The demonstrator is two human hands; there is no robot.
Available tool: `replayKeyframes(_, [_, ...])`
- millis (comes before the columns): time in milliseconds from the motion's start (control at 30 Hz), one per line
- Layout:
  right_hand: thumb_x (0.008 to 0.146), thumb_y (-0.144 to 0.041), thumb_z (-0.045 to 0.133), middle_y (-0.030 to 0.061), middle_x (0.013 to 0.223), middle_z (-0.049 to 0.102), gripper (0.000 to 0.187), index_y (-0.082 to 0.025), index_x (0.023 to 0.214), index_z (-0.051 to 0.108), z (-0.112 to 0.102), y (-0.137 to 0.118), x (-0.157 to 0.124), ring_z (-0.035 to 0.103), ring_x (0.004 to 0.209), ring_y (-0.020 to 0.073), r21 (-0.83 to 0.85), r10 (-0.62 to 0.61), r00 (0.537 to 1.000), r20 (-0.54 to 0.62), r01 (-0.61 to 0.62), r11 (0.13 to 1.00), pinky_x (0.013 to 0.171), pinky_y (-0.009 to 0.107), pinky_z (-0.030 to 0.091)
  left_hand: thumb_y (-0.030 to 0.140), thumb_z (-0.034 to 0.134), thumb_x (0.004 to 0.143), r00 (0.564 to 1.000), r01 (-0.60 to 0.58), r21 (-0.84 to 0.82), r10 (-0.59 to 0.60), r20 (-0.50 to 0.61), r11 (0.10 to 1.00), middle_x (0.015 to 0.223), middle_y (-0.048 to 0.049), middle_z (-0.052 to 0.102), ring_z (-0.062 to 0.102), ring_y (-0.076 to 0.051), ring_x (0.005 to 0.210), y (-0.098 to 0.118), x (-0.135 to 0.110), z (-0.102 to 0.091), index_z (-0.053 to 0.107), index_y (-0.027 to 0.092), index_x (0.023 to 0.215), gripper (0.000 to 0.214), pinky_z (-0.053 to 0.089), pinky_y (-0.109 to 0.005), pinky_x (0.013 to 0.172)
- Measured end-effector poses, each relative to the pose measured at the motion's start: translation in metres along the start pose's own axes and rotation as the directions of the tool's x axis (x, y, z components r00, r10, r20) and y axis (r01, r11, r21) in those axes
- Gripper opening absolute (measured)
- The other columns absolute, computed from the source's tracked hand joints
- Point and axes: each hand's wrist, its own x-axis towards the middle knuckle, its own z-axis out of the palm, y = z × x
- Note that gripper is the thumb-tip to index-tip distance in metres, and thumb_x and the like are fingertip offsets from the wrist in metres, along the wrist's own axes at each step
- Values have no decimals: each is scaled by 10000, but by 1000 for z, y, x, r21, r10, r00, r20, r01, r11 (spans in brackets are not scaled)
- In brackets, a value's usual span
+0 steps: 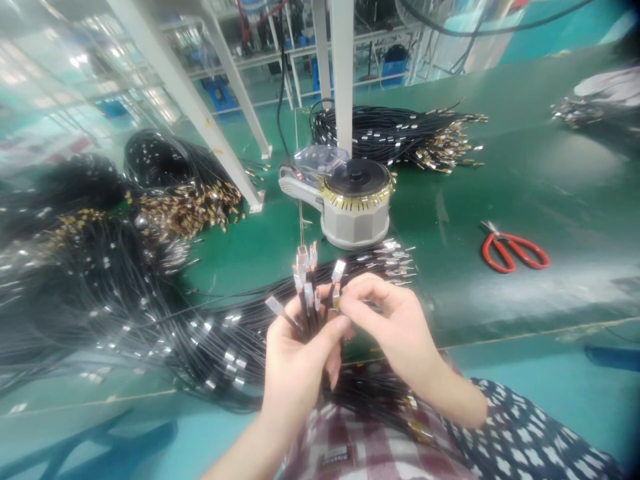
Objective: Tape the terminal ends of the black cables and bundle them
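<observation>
My left hand [295,363] is closed round a bunch of thin black cables [311,293] whose silver connector ends stick up above my fingers. My right hand [395,327] pinches one of those connector ends [336,301] between thumb and forefinger, close to the left thumb. Both hands hover over the front edge of the green bench [525,187]. The cables trail down toward my lap. Just beyond the hands stands a round grey tape dispenser [353,200] with short strips around its rim.
Large heaps of black cables [100,280] with metal ends cover the bench's left side, and another bundle [400,137] lies behind the dispenser. Red-handled scissors [513,250] lie to the right. White frame posts [343,73] rise from the bench behind the dispenser.
</observation>
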Motion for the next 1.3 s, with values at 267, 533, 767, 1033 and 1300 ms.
replayKeyframes(267, [822, -201, 635, -23, 656, 564, 210, -197, 622, 569, 4, 1, 0, 569, 663, 144, 12, -11, 1000, 8, 11, 1000, 732, 312, 463, 385, 730, 790, 1000, -18, 1, 18, 1, 1000, 495, 45, 579, 403, -59, 285, 2, 1, 3, 647, 158, 1014, 330, 312, -163, 270])
replayKeyframes(533, [823, -164, 631, -23, 640, 565, 229, -199, 607, 565, 2, -4, 1, 558, 683, 147, 17, -15, 999, 32, 14, 1000, 723, 304, 449, 327, 653, 851, 999, -23, -66, 24, 26, 998, 538, 22, 613, 375, -58, 289, 6, 0, 1, 659, 159, 1019, 238, 314, -173, 274])
replayKeyframes(767, [812, -135, 633, -10, 721, 589, 182, -191, 646, 585, 2, -3, 1, 567, 717, 144, -7, -65, 998, -6, 65, 998, 739, 299, 455, 278, 800, 711, 999, 50, -66, -49, 14, 997, 429, 76, 483, 319, -20, 297, 4, -2, -1, 656, 150, 842, 232, 253, -131, 305])
replayKeyframes(1033, [927, -248, 556, 50, 946, 674, 182, -186, 882, 721, -4, 6, 0, 631, 943, 166, -96, -172, 985, 9, 172, 980, 879, 292, 477, 214, 772, 721, 998, 58, -81, -59, -11, 995, 632, -17, 677, 374, -4, 312, 8, 1, -4, 625, 135, 806, 186, 279, -133, 320])
replayKeyframes(1300, [828, -227, 686, 25, 876, 661, 44, -182, 830, 686, -2, 2, 3, 634, 865, 163, -71, -159, 987, 26, 161, 984, 830, 295, 487, 231, 762, 744, 999, 51, -81, -51, -3, 995, 573, 10, 641, 369, -8, 309, 7, 2, -5, 611, 141, 818, 190, 270, -131, 322])
